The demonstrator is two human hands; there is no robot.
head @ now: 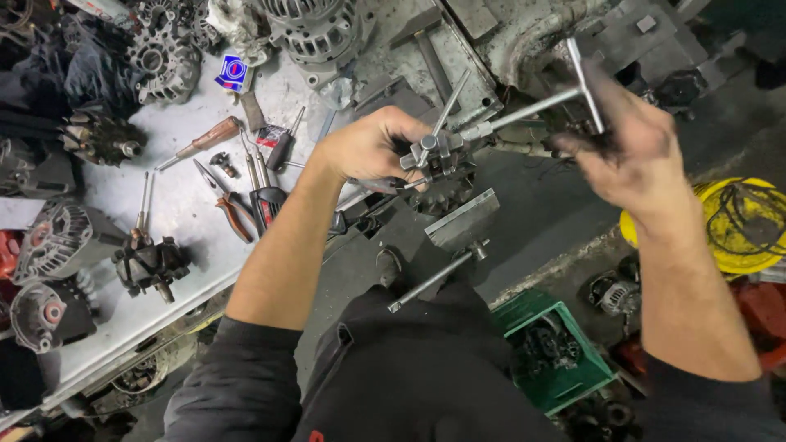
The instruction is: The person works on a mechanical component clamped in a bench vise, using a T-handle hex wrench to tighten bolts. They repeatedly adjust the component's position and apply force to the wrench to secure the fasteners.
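1. Left hand (pixel 368 151) is closed around a metal puller clamp (pixel 434 157) sitting on a dark toothed part (pixel 442 195), held above the bench edge, in front of the vise (pixel 446 74).
2. Right hand (pixel 634 151) is wrapped on the T-handle wrench (pixel 544 98); its shaft runs into the clamp. Hand is motion-blurred, so exact finger hold can't be told beyond that it's closed on the bar.
3. Risk: wrench could slip off the clamp head if the pull goes off-axis, and knuckles would hit the vise or the part's teeth.
4. Risk: the part is only hand-held, not fixed; too much torque may twist it out of the left hand, dropping it toward the green crate (pixel 557 352) below.
5. Risk: greasy hands make for a weaker hold on the cross bar.
6. Counts: 1 T-handle wrench in use, plus 1 more steel rod tool (pixel 438 277) lying near the lap.
7. On the white bench (pixel 180 188): 1 pliers w/ orange grips (pixel 229 209), approx. 2 screwdrivers (pixel 201 143).
8. Several alternator housings (pixel 319 33) lie along the back and left side, at least 4; exact no. unclear.
9. 1 yellow tub (pixel 745 225) sits far right.
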